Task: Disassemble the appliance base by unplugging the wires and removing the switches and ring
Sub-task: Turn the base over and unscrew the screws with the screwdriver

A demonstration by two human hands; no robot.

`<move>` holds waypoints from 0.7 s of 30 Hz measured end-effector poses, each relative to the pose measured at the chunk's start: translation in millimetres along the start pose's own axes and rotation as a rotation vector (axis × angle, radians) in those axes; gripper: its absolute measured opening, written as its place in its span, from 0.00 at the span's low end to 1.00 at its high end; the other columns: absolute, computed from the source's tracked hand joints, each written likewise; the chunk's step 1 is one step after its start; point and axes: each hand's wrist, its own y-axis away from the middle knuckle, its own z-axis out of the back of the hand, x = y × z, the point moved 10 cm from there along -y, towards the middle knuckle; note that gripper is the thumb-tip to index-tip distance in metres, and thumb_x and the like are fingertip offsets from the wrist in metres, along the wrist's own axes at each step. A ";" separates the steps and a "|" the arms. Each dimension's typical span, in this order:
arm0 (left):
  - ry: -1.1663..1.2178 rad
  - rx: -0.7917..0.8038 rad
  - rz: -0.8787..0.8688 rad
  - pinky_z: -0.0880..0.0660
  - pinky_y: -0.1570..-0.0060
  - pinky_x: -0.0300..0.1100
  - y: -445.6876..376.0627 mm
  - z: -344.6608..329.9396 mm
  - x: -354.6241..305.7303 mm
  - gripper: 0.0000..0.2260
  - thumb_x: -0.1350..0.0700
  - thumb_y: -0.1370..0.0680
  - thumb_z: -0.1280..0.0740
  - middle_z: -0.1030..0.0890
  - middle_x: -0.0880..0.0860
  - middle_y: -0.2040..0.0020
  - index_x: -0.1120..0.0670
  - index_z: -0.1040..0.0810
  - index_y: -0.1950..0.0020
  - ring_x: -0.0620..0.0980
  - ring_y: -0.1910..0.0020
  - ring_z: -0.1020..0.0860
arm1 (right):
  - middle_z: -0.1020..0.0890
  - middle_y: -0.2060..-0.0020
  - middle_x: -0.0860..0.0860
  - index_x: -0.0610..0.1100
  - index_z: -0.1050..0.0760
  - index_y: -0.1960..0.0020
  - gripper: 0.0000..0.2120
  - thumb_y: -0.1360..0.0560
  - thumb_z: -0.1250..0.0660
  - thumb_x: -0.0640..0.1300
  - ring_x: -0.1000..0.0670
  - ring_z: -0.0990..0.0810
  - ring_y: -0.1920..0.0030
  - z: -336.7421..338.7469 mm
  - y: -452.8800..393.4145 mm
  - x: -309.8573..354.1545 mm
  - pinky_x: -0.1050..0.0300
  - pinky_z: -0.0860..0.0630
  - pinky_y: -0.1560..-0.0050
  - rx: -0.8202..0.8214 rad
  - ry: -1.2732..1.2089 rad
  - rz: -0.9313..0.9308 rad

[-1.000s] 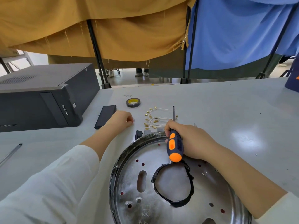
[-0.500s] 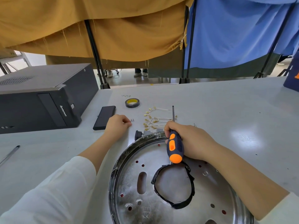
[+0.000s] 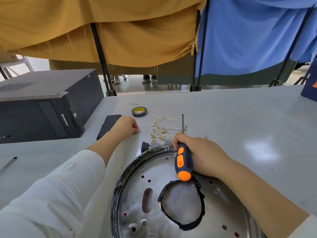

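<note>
Appliance base: round metal plate (image 3: 137,200) with punched holes and one long slot, lying flat at the near edge of the counter (image 3: 240,121); black tape along its rim.
Ring: black band (image 3: 200,203) lying on the plate's middle, its edge ragged.
Right hand: right hand (image 3: 202,152) wrapped around the orange-and-black screwdriver (image 3: 183,162), shaft pointing away, wrist resting over the plate's far rim.
Left hand: left hand (image 3: 127,125) resting on the counter with fingers curled together; whether it pinches anything cannot be told; a small screw (image 3: 140,130) lies at its fingertips.
Wires: white leads with brass terminals (image 3: 163,130) loose beyond the plate.
Switches: black switch (image 3: 145,146) and grey parts just beside the far rim.
Counter: pale grey, glossy; tape roll (image 3: 139,111), dark phone (image 3: 109,126), black computer case (image 3: 42,103), pen (image 3: 7,164).
Room: mustard (image 3: 103,28) and blue drapes (image 3: 253,35) hung on black stands.
</note>
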 end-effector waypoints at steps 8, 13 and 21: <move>0.030 0.075 0.063 0.26 0.49 0.43 4.8 0.4 8.4 0.19 0.54 0.26 0.29 0.19 0.54 0.47 0.56 0.26 0.37 0.52 0.45 0.25 | 0.19 0.57 0.56 0.61 0.38 0.54 0.13 0.28 0.39 0.44 0.51 0.21 0.55 -0.5 -2.4 -1.6 0.50 0.23 0.55 -0.008 0.007 0.012; 0.223 -0.044 -0.049 0.30 0.67 0.35 40.3 32.7 -16.7 0.13 0.53 0.23 0.33 0.22 0.48 0.54 0.52 0.26 0.39 0.47 0.58 0.25 | 0.20 0.59 0.56 0.62 0.36 0.56 0.18 0.28 0.34 0.40 0.47 0.20 0.54 10.0 -3.5 -3.4 0.44 0.23 0.52 -0.082 -0.152 0.009; 0.453 0.343 -0.258 0.30 0.57 0.27 131.0 15.2 -96.1 0.16 0.43 0.24 0.34 0.22 0.41 0.48 0.44 0.25 0.38 0.37 0.51 0.23 | 0.21 0.60 0.43 0.49 0.31 0.57 0.15 0.29 0.30 0.30 0.38 0.23 0.56 58.8 9.0 18.8 0.40 0.25 0.49 -0.197 -0.270 0.098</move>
